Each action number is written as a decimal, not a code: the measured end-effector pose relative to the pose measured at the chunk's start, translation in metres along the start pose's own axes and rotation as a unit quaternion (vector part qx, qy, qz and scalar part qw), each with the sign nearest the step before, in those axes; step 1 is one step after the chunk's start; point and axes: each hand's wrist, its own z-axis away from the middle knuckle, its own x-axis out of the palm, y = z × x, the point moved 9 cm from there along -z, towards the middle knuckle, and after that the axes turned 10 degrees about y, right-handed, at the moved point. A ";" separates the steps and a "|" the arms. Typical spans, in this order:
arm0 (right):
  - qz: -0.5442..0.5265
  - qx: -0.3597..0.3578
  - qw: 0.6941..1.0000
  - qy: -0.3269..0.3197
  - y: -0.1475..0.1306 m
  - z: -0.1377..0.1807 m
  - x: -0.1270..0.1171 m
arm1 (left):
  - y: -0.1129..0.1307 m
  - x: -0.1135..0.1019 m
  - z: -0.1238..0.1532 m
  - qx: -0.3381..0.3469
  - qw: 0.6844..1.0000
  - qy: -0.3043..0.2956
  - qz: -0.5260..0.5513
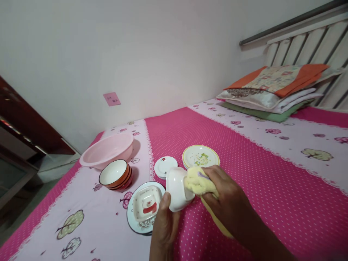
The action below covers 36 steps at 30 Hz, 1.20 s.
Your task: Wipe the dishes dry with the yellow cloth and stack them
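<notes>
My left hand point(164, 221) grips a white squarish bowl point(176, 186) by its side, thumb on the near wall. The bowl is tilted, its underside turned toward the right. Bunched in my right hand point(224, 190) is a yellow cloth point(199, 181), pressed against the bowl's base; a tail of it hangs below. Just left of my left hand, a square bear-print dish point(147, 203) rests on round dark-rimmed plates point(132, 214). Behind the bowl lie small white plates point(165, 166) and yellow-rimmed plates point(200, 156).
A stack of brown-orange bowls point(115, 174) stands at the left before a pink basin point(107, 149). Everything lies on a pink patterned bedspread point(174, 127). Folded bedding and pillows point(274, 85) are piled at the back right near a white slatted headboard point(312, 45).
</notes>
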 end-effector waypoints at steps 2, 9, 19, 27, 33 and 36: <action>0.027 0.008 0.999 -0.045 0.005 0.004 0.009 | 0.010 -0.004 -0.002 0.029 0.999 0.030 0.005; 0.092 0.016 0.986 -0.137 0.035 0.034 0.063 | 0.046 -0.011 -0.005 0.119 0.983 0.105 -0.092; -0.181 0.172 0.959 -0.132 0.046 0.028 0.080 | 0.066 0.005 0.005 0.334 0.681 0.144 -0.636; -0.285 0.259 0.918 -0.095 0.039 0.026 0.076 | 0.046 0.017 0.006 0.401 0.576 0.131 -0.700; -0.143 0.249 0.957 -0.050 0.071 0.024 0.063 | 0.033 0.009 -0.001 0.333 0.673 0.095 -0.653; -0.125 0.250 0.959 -0.049 0.080 0.017 0.054 | 0.035 0.005 -0.005 0.291 0.725 0.077 -0.620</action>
